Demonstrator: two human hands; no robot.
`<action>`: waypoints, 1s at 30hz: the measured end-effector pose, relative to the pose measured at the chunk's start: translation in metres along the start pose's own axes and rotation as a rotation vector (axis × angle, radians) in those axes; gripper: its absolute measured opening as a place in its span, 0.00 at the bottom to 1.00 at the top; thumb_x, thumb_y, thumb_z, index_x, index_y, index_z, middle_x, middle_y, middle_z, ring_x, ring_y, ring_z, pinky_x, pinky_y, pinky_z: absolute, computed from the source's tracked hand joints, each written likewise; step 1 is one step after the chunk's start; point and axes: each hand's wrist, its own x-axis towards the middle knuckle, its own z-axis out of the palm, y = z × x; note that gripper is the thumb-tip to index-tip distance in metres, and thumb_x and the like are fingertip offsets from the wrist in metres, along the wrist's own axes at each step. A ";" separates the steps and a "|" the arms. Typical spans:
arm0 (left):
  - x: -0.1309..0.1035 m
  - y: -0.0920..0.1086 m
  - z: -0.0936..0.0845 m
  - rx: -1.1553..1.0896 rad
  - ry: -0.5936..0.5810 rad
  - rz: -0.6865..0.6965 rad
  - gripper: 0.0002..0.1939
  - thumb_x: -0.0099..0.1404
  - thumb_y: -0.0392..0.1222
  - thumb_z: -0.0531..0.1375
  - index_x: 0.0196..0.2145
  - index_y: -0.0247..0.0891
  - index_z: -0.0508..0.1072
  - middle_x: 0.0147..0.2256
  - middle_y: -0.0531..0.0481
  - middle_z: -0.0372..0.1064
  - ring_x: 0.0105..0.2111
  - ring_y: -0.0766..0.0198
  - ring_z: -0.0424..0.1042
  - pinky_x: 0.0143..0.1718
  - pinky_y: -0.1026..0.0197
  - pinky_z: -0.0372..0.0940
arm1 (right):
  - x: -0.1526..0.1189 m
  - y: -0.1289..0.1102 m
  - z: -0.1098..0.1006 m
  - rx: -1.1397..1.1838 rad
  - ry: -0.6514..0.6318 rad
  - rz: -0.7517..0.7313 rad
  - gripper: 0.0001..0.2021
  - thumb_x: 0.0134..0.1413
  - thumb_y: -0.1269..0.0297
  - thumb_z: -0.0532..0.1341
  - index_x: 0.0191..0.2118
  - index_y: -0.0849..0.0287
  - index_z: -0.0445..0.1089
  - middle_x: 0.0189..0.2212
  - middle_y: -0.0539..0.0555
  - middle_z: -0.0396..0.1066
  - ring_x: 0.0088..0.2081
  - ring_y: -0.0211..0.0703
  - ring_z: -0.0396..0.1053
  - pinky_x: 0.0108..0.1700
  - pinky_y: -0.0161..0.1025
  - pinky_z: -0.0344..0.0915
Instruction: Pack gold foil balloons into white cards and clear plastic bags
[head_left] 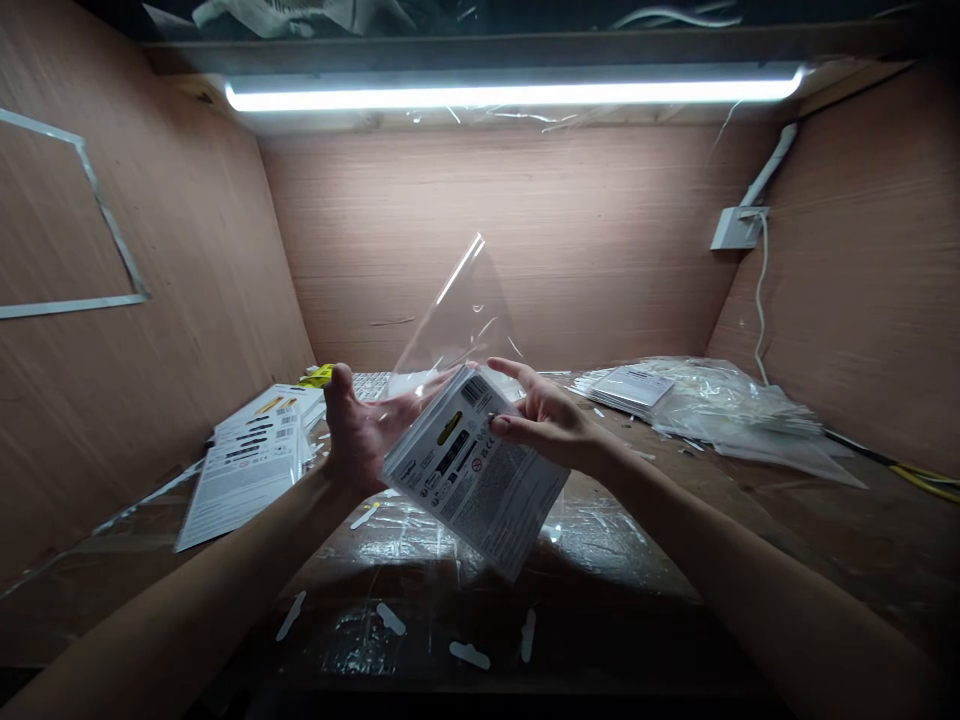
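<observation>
A stack of printed white cards [480, 480] is tilted in the middle, above the table. My right hand [547, 415] grips its upper right edge, thumb on the printed face and index finger stretched out. My left hand [375, 425] is behind the stack's left side, thumb raised and fingers spread, partly hidden by the cards. A clear plastic bag [469, 310] stands up behind the stack, near the fingers of my left hand; whether they touch it I cannot tell.
More printed cards [244, 480] lie fanned at the left. At the right are plastic-wrapped cards [742, 410] and a small card pile [630, 388]. Several white cut-out pieces [469, 655] are scattered on the table [600, 540]. A cable [762, 300] hangs from a white socket box [739, 228].
</observation>
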 end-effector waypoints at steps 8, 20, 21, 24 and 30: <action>-0.004 -0.002 -0.005 -0.046 0.027 0.071 0.55 0.45 0.75 0.62 0.63 0.40 0.66 0.56 0.35 0.70 0.58 0.35 0.66 0.51 0.43 0.64 | 0.001 0.007 -0.001 -0.046 0.067 -0.037 0.57 0.53 0.55 0.73 0.73 0.64 0.31 0.37 0.59 0.80 0.36 0.53 0.80 0.36 0.46 0.79; -0.004 0.008 -0.009 0.062 0.079 0.062 0.38 0.53 0.51 0.67 0.61 0.37 0.71 0.53 0.34 0.73 0.57 0.35 0.68 0.53 0.39 0.64 | 0.004 0.015 -0.006 -0.006 0.148 -0.089 0.46 0.53 0.53 0.72 0.67 0.61 0.46 0.37 0.59 0.80 0.38 0.53 0.80 0.40 0.49 0.78; -0.003 0.008 -0.009 0.072 0.073 0.070 0.39 0.53 0.50 0.67 0.61 0.36 0.71 0.54 0.33 0.72 0.57 0.35 0.68 0.54 0.38 0.64 | 0.004 0.015 -0.007 -0.010 0.159 -0.093 0.44 0.53 0.53 0.72 0.66 0.61 0.48 0.36 0.59 0.80 0.37 0.52 0.80 0.40 0.49 0.78; -0.001 0.006 -0.010 0.087 0.067 0.102 0.41 0.53 0.51 0.69 0.62 0.34 0.70 0.55 0.32 0.71 0.58 0.35 0.67 0.56 0.39 0.63 | 0.005 0.015 -0.008 -0.034 0.179 -0.100 0.35 0.54 0.50 0.71 0.60 0.60 0.57 0.36 0.58 0.80 0.36 0.51 0.80 0.38 0.49 0.78; 0.004 -0.009 -0.014 0.252 0.205 0.118 0.37 0.55 0.44 0.73 0.61 0.40 0.71 0.52 0.38 0.75 0.51 0.48 0.74 0.52 0.52 0.68 | 0.006 0.029 -0.013 -0.081 0.159 -0.106 0.24 0.56 0.48 0.69 0.49 0.60 0.68 0.38 0.58 0.79 0.37 0.48 0.78 0.40 0.47 0.77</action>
